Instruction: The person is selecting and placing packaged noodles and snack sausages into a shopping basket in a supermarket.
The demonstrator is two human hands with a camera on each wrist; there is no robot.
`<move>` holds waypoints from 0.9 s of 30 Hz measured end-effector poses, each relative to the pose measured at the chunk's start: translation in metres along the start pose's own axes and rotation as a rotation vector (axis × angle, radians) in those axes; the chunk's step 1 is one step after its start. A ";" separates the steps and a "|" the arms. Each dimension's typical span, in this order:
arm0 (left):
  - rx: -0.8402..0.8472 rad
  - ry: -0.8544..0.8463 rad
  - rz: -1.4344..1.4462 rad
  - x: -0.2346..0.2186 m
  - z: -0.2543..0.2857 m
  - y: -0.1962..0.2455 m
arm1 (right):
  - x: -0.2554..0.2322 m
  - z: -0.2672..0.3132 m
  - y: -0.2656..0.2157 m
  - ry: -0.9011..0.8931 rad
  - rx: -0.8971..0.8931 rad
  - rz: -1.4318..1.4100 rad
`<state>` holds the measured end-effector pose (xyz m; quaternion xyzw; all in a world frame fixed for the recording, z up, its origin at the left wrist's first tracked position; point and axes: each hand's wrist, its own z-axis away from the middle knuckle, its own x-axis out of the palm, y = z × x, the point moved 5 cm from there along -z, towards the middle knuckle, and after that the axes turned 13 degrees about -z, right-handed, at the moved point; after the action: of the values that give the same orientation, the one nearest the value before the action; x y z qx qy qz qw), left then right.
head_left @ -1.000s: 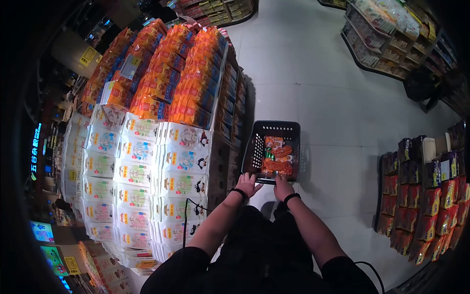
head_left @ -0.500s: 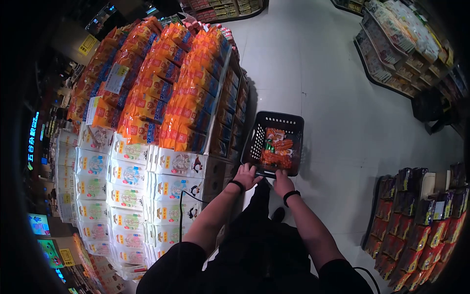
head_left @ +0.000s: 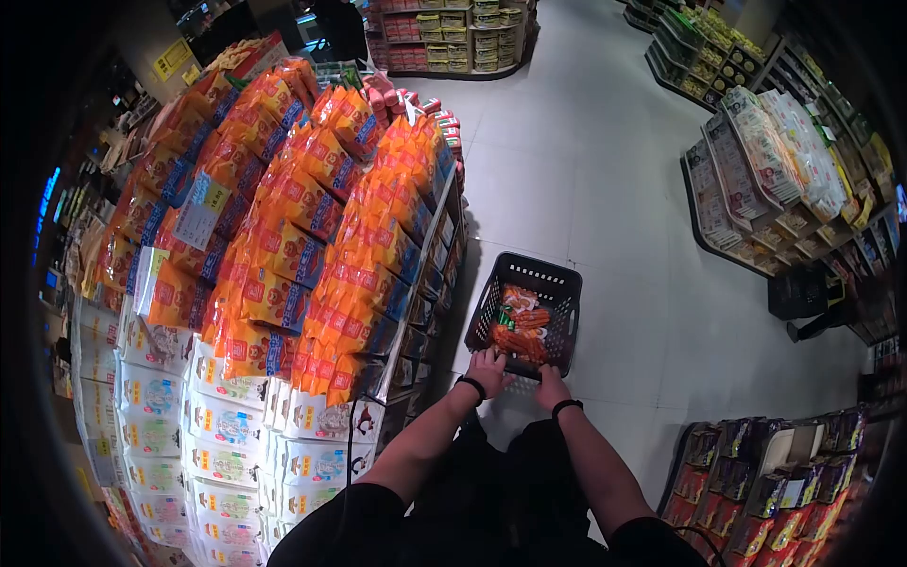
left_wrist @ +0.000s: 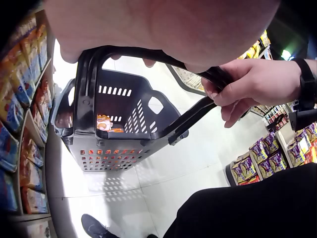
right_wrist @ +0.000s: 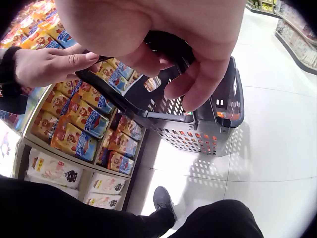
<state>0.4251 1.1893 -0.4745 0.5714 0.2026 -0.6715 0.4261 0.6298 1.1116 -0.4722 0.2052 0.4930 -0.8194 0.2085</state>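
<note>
A person in dark clothes stands in a supermarket aisle with both hands on the black handles (left_wrist: 163, 57) of a black plastic shopping basket (head_left: 529, 312). The basket hangs in front of the body above the pale tiled floor (head_left: 605, 170), just beside a tall display of orange snack bags (head_left: 321, 236).

The left hand (head_left: 487, 369) curls its fingers round a handle bar — in the right wrist view its fingertips (right_wrist: 81, 57) lie along the dark bar. The right hand (head_left: 550, 383) also grips a handle, its fingers (left_wrist: 233, 94) wrapped over the bar where it bends down toward the basket's rim. Each wrist carries a black band (head_left: 565, 406).

Inside the basket lie orange and red snack packets (head_left: 520, 331), with one green-edged packet among them; through the perforated side wall (left_wrist: 114, 156) the wrist view shows an orange packet low in the basket.

Below the orange bags, the display holds white packs printed with a penguin figure (head_left: 236, 444), stacked in rows. Across the aisle stand shelves of pale packaged goods (head_left: 775, 161), and at lower right a rack of dark purple and red bags (head_left: 775, 501). A dark shoe (right_wrist: 163, 201) rests on the tiles beneath the basket.
</note>
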 end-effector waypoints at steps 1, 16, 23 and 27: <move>-0.008 -0.018 0.008 -0.006 -0.015 -0.001 | -0.007 -0.014 -0.001 0.003 -0.008 0.000; -0.161 -0.129 -0.165 -0.083 -0.226 -0.018 | -0.142 -0.202 -0.043 -0.104 -0.087 0.116; -0.216 -0.168 -0.164 -0.106 -0.325 -0.036 | -0.202 -0.296 -0.063 -0.224 -0.088 0.120; -0.241 -0.158 -0.193 -0.124 -0.377 -0.040 | -0.229 -0.347 -0.072 -0.208 -0.098 0.132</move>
<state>0.6147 1.5398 -0.4666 0.4397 0.3013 -0.7229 0.4396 0.8259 1.4844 -0.4450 0.1406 0.4936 -0.7956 0.3218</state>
